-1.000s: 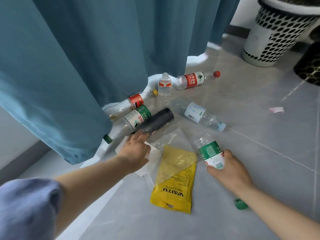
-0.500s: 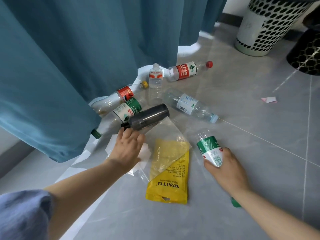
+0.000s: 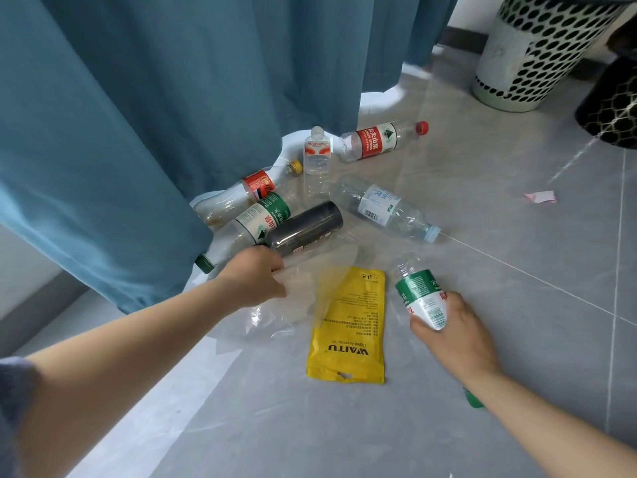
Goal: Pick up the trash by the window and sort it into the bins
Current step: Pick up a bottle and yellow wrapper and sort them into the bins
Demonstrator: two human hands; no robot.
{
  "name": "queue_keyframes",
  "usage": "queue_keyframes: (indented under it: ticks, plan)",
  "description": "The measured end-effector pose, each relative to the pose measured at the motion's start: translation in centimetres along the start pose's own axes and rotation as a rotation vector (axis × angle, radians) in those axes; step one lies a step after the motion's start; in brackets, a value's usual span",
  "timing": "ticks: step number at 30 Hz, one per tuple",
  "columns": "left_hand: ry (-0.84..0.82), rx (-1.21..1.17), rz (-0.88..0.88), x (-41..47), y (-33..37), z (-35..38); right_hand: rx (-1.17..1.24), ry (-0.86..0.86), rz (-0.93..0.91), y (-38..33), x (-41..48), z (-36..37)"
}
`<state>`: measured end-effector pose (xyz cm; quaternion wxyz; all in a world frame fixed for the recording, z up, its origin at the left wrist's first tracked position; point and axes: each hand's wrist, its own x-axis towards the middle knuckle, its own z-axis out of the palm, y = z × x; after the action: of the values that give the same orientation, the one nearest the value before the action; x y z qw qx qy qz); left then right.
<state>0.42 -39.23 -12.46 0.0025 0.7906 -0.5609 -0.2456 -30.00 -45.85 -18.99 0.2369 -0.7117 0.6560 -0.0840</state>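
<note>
Fig.: floor w/ 7 bottles (image 3: 379, 141), 1 yellow pouch (image 3: 348, 326), 2 bins (image 3: 537, 53).
L hand (image 3: 255, 277) fingers pinch clear bag (image 3: 293, 305); R hand (image 3: 455, 332) fingers grip 1 green-label bottle (image 3: 420, 294).

Down on the grey floor tiles (image 3: 537, 343) by the teal curtain (image 3: 165, 98), the left hand (image 3: 253, 281) grips a clear plastic bag (image 3: 312, 293) just beside a dark bottle (image 3: 305, 226). The right hand (image 3: 455, 334) holds a green-labelled plastic bottle (image 3: 420, 297). A yellow WAITU pouch (image 3: 348, 334) lies between them. A white perforated bin (image 3: 537, 53) stands well beyond.

Clear plastic bottles (image 3: 382, 208), glossy yellow plastic pouch (image 3: 348, 326), matt teal cloth curtain (image 3: 172, 98), smooth glossy floor tiles (image 3: 448, 426).
</note>
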Motion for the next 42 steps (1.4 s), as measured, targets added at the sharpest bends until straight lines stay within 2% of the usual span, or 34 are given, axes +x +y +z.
queue_keyframes:
  ticks: [3, 6, 13, 19, 24, 29, 33, 36, 42]
  plan:
    - [-0.026, -0.101, -0.037, -0.4, 0.4, -0.8, 0.009, 0.0, 0.004, 0.1, -0.1, 0.1]
    - [-0.047, -0.306, -0.141, -1.0, 1.4, -0.6, 0.019, 0.001, 0.007, 0.2, -0.2, 0.3]
    - [-0.07, -0.702, -0.408, -1.7, 4.3, 4.8, 0.033, 0.012, 0.01, 0.5, -0.4, 0.2]
    - [-0.095, -0.858, -0.442, -1.6, 6.1, 6.5, 0.04, 0.037, 0.002, 0.6, -0.5, 0.4]
    - [-0.042, -0.812, -0.423, -1.4, 7.0, 7.8, 0.042, 0.043, 0.001, 0.6, -0.6, 0.3]
    - [0.05, -0.645, -0.409, -1.2, 7.5, 9.0, 0.049, 0.037, 0.007, 0.6, -0.7, 0.2]
    - [0.151, -0.539, -0.254, -1.1, 8.3, 9.8, 0.039, 0.033, -0.01, 0.6, -0.8, 0.1]
    - [0.158, -0.361, -0.111, -1.1, 8.2, 10.5, 0.035, 0.034, -0.014, 0.5, -0.8, 0.0]
    - [0.126, -0.323, -0.134, -1.4, 8.2, 10.4, 0.034, 0.029, -0.011, 0.4, -0.9, -0.2]
